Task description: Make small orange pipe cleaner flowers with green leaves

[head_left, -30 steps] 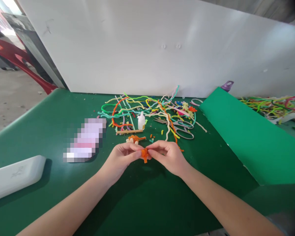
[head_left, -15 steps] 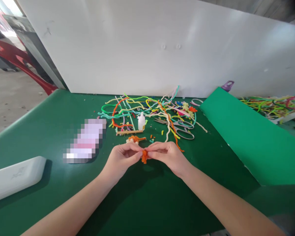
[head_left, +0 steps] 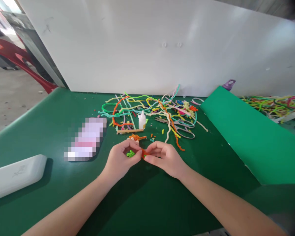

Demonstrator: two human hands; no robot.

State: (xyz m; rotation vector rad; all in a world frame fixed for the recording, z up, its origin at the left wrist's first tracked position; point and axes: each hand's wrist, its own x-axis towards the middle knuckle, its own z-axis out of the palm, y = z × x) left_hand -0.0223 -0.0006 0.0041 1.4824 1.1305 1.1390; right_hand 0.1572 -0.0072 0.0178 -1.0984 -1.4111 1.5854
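Between my two hands is a small orange fuzzy piece (head_left: pixel 144 154), pinched by the fingertips of both. My left hand (head_left: pixel 124 157) holds its left side, and a bright green looped piece (head_left: pixel 130 153) shows in the gap between that hand's thumb and fingers. From the right, my right hand (head_left: pixel 164 158) grips the same orange piece with thumb and fingers. Just beyond my left hand lies another orange piece (head_left: pixel 137 137) with cream-coloured bits. A white glue bottle (head_left: pixel 142 121) stands behind it, next to a thin wooden stick (head_left: pixel 130 131).
Tangled coloured pipe cleaners (head_left: pixel 137 105) and scissors (head_left: pixel 184 128) lie beyond my hands on the green table (head_left: pixel 147 203). A pixelated object (head_left: pixel 87 139) and a white case (head_left: pixel 19 175) are at left, a green board (head_left: pixel 255 137) at right. A white panel (head_left: pixel 162 49) rises behind.
The orange piece has turned and is more covered by my fingers. The green looped piece has come into view by my left hand. My right hand's fingers have spread slightly.
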